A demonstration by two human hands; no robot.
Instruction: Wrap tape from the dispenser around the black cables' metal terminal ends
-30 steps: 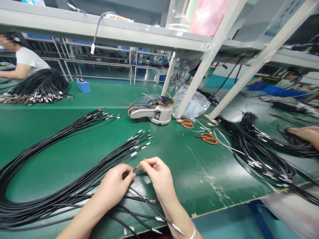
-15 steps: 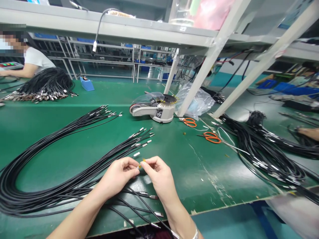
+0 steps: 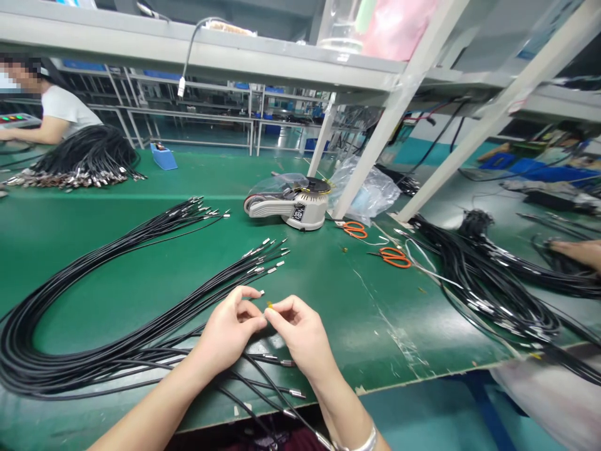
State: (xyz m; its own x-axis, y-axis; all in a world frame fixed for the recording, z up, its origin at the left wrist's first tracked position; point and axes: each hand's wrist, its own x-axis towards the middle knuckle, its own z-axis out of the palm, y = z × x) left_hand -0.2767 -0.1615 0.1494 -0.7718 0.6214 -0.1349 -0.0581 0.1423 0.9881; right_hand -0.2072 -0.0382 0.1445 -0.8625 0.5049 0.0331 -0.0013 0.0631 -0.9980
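Note:
My left hand point(image 3: 232, 329) is closed in a pinch over the green table, thumb and forefinger together. Its fingers hide most of what they grip, a cable end whose shiny tip showed a moment ago. Right beside it, fingertips nearly touching, my right hand point(image 3: 300, 332) pinches a small piece of yellow tape point(image 3: 269, 305). A bundle of black cables point(image 3: 154, 335) with silver connectors curves in a loop on the left and passes behind my left hand. Several loose cable ends with metal connectors point(image 3: 297, 393) lie under my wrists, toward the table's front edge.
A tape dispenser point(image 3: 307, 212) stands beyond my hands. Two pairs of orange-handled scissors point(image 3: 395, 257) lie right of it. More black cables point(image 3: 488, 285) cover the right side. A shelf post point(image 3: 375, 125) rises from the table. A co-worker point(image 3: 70, 113) sits far left beside a cable pile point(image 3: 94, 156).
My fingertips have come closer together, and the shiny cable tip between them is now hidden. My left forefinger has lifted slightly. The view has shifted a little.

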